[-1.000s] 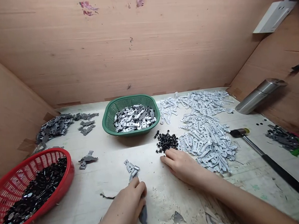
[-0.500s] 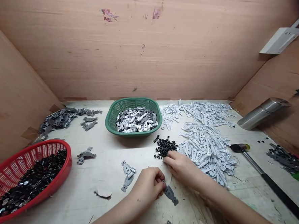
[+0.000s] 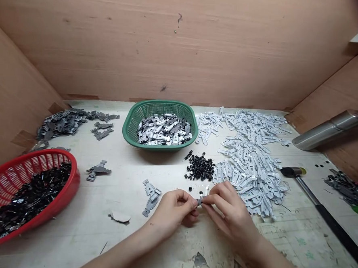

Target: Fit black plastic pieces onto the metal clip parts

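Close together above the table's near middle, both hands are closed on one small part. My left hand (image 3: 174, 209) pinches the grey plastic piece (image 3: 199, 202) from the left. The fingertips of my right hand (image 3: 229, 207) grip its other end, and fingers hide much of it. A small black-topped part (image 3: 201, 194) stands up at the piece, between the hands. Just beyond lies a pile of small black parts (image 3: 201, 167), with one loose black part (image 3: 190, 188) nearer me. Left of my left hand are several grey pieces (image 3: 151, 194).
A green basket (image 3: 160, 147) of mixed grey and white pieces stands behind. White pieces (image 3: 250, 162) spread to the right, beside a hammer (image 3: 310, 196) and a metal cylinder (image 3: 324, 131). On the left are a red basket (image 3: 74, 177) of black parts and a grey heap (image 3: 63, 123).
My right hand has moved from the black pile to the grey piece and grips it with the left. The piece has turned and lifted; a black-topped part now shows at it. The view has shifted.
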`<state>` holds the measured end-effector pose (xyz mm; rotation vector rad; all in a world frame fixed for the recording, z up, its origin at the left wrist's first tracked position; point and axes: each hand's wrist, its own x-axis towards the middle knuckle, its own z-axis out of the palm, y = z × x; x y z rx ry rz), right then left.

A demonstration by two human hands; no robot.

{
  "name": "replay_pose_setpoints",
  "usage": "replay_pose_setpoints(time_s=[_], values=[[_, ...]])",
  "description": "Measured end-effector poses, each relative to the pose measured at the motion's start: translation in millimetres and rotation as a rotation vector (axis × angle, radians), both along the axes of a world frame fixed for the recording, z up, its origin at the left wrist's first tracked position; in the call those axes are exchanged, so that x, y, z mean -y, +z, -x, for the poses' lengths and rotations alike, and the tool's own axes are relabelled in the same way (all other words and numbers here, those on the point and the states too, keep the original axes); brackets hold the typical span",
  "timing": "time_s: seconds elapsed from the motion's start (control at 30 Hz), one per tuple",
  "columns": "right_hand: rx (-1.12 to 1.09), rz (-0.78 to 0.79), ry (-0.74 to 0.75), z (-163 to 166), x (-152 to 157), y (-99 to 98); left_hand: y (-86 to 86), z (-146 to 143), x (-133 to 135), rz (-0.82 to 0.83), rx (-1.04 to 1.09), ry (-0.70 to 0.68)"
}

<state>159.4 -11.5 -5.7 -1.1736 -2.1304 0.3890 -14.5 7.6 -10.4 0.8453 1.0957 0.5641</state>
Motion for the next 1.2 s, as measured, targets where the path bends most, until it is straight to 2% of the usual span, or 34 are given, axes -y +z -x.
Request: replay_pose_setpoints(time_s=[0.17,0.4,0.6,0.67,0.8,0.93,1.0,1.07,1.13,1.2], values=[[0.05,-0.076,-0.011,3,0,-1.5,2.8,-2,0,0.022,0.014,0.003],[0.081,-0.084,-0.009,1,0,-0.9,0.8,-1,0,0.015,0.018,-0.018],[0.031,0.045,0.066,-13,-22,7.3,3.5,1,1,0.047,-0.133,-0.087],[0.157,0.057,0.153,-13,-37,6.7,5.3,1,2,0.08,-0.159,-0.166],[0.532,-0.068,0.373,5,-62,-2.0,5.9,2,5,0.132,-0.099,-0.306],[0.645,-0.162,0.501,18,-69,-9.2,5.8,2,4,0.13,-0.104,-0.3],[0.64,-0.185,0.455,14,-64,-8.6,7.0,2,2,0.128,-0.118,-0.277],[0.518,-0.127,0.312,2,-55,-5.1,8.6,2,0,0.123,-0.122,-0.258],[0.292,0.037,0.172,-12,-44,0.2,9.9,2,-1,0.115,-0.121,-0.241],[0.06,0.23,0.093,-25,-31,5.6,10.4,2,-2,0.11,-0.122,-0.22]])
